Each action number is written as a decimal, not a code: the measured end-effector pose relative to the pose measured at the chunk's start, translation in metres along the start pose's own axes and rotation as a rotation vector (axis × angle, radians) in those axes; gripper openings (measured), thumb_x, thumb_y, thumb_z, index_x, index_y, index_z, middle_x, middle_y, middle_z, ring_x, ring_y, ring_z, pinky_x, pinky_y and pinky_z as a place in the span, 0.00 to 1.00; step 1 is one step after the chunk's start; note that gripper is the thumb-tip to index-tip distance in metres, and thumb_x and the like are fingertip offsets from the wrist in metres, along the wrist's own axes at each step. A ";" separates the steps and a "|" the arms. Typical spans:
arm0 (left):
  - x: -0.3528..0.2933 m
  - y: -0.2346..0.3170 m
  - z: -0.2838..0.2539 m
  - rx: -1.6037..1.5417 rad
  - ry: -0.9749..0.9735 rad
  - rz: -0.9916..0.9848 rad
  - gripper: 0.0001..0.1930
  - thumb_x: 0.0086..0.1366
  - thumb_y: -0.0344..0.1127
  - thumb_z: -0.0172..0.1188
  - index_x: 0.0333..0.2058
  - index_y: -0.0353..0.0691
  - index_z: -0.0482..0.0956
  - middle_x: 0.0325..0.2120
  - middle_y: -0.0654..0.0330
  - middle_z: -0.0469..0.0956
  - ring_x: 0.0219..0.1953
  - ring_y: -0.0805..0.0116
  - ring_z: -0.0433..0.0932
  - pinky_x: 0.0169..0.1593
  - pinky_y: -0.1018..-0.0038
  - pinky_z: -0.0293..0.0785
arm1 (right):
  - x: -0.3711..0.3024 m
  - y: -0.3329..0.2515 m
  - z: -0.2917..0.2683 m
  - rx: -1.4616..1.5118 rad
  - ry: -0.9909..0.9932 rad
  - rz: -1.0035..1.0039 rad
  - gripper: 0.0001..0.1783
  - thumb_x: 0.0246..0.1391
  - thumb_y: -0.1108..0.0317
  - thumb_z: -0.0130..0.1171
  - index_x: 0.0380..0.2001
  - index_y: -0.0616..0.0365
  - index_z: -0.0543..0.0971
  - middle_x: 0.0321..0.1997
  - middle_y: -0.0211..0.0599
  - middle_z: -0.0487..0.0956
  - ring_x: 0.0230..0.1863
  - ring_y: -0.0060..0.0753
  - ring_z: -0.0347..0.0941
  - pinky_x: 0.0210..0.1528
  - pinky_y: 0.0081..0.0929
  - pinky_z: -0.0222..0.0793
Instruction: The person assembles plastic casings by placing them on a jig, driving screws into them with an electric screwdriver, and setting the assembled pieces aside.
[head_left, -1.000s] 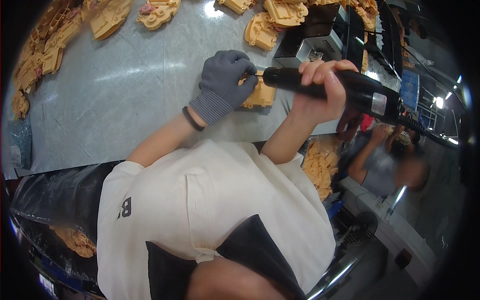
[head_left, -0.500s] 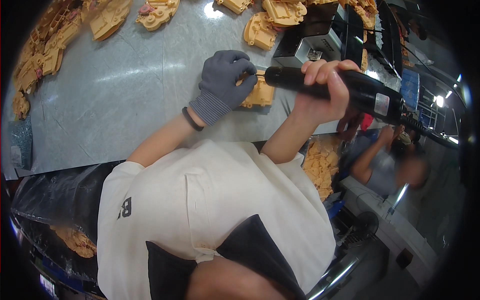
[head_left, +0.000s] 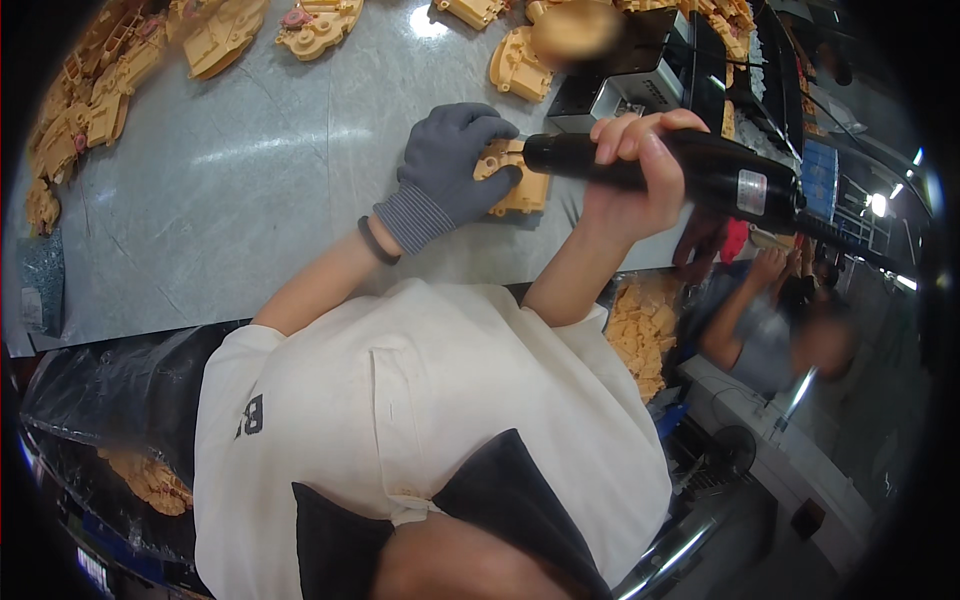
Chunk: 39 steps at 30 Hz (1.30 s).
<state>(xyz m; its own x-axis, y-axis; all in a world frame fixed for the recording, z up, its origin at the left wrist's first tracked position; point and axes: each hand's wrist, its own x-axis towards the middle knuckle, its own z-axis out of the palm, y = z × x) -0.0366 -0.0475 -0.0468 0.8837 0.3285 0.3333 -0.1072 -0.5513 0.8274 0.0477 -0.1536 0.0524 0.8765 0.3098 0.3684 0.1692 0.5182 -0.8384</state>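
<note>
My left hand (head_left: 447, 165), in a grey knit glove, grips the left side of a yellow-orange plastic housing (head_left: 525, 192) lying on the metal table. Its thumb rests over the housing's top, apart from the forefinger, which reaches to the driver's nose. Wrapped in my bare right hand (head_left: 640, 180) is a black electric screwdriver (head_left: 715, 180), held nearly level with its nose pointing left over the housing. The bit's contact point is hard to make out. A cord leaves the tool's rear end.
Similar housings (head_left: 225, 40) line the table's far and left edges. A metal box device (head_left: 640, 90) stands behind the screwdriver. Bags of yellow parts (head_left: 640, 335) sit below the table's near edge. Another person (head_left: 745, 320) works at the right.
My left thumb and forefinger have parted from a pinch by the bit, the thumb now on the housing. The screwdriver has shifted slightly left. A blurred yellow shape appears at the far edge.
</note>
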 end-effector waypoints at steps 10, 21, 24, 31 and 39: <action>-0.025 -0.006 -0.015 0.005 -0.056 -0.069 0.34 0.43 0.46 0.67 0.49 0.43 0.67 0.40 0.55 0.71 0.42 0.56 0.70 0.48 0.63 0.67 | 0.000 0.003 0.004 -0.006 0.022 -0.032 0.16 0.40 0.78 0.51 0.37 0.64 0.65 0.16 0.37 0.68 0.14 0.28 0.64 0.22 0.27 0.64; -0.025 -0.009 -0.014 -0.144 -0.145 -0.078 0.30 0.44 0.38 0.66 0.48 0.40 0.68 0.39 0.54 0.74 0.41 0.55 0.73 0.46 0.65 0.68 | -0.006 0.008 0.020 -0.216 -0.085 0.003 0.14 0.40 0.78 0.51 0.35 0.60 0.66 0.16 0.35 0.67 0.15 0.29 0.63 0.25 0.30 0.63; -0.025 -0.009 -0.013 -0.135 -0.139 -0.085 0.29 0.44 0.36 0.65 0.47 0.40 0.69 0.38 0.53 0.74 0.40 0.54 0.73 0.45 0.64 0.69 | -0.003 0.009 0.023 -0.277 -0.098 -0.002 0.14 0.39 0.80 0.51 0.33 0.60 0.65 0.16 0.35 0.67 0.14 0.28 0.62 0.22 0.28 0.62; -0.026 -0.007 -0.012 -0.108 -0.154 -0.029 0.32 0.48 0.44 0.64 0.50 0.39 0.65 0.36 0.52 0.73 0.40 0.54 0.72 0.46 0.63 0.66 | 0.003 0.012 0.023 -0.212 -0.071 0.075 0.14 0.37 0.80 0.51 0.32 0.61 0.66 0.16 0.36 0.67 0.13 0.28 0.61 0.21 0.27 0.61; -0.030 -0.008 -0.006 -0.051 -0.157 -0.023 0.33 0.48 0.42 0.62 0.53 0.37 0.62 0.41 0.50 0.72 0.43 0.50 0.70 0.49 0.61 0.63 | 0.007 0.017 0.008 -0.024 -0.008 -0.003 0.18 0.41 0.78 0.51 0.40 0.68 0.65 0.16 0.37 0.68 0.12 0.26 0.63 0.19 0.23 0.62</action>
<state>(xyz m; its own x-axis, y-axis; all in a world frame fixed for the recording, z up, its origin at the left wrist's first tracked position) -0.0646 -0.0481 -0.0605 0.9462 0.2139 0.2427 -0.1060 -0.5038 0.8573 0.0533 -0.1368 0.0442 0.8724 0.3149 0.3738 0.1822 0.5000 -0.8466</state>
